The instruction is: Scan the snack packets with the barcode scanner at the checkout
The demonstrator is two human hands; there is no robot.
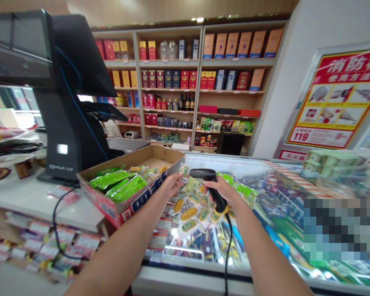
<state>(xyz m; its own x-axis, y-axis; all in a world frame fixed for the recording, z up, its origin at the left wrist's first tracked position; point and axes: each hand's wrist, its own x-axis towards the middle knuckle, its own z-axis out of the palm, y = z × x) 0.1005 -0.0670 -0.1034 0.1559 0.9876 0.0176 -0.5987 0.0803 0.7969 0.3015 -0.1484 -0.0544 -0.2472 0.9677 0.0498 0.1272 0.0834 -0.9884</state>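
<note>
Between the fingers of my left hand (172, 185) is a small clear snack packet (184, 169), held upright. My right hand (223, 188) is wrapped round the grip of a black barcode scanner (217, 193). The scanner's head points left at the packet, close to it but apart. Below both hands, several clear packets with yellow snacks (189, 213) and green print lie loose on the glass counter top (181, 250). Left of my left hand stands an open cardboard box (132, 158) with green bags (126, 187) and more of the clear packets inside.
A black checkout terminal (64, 94) stands at the left. The scanner's cable (228, 246) runs down over the counter's front edge. Pale green egg cartons (329, 162) sit at the right. Behind, shelves (169, 63) hold boxed goods and bottles.
</note>
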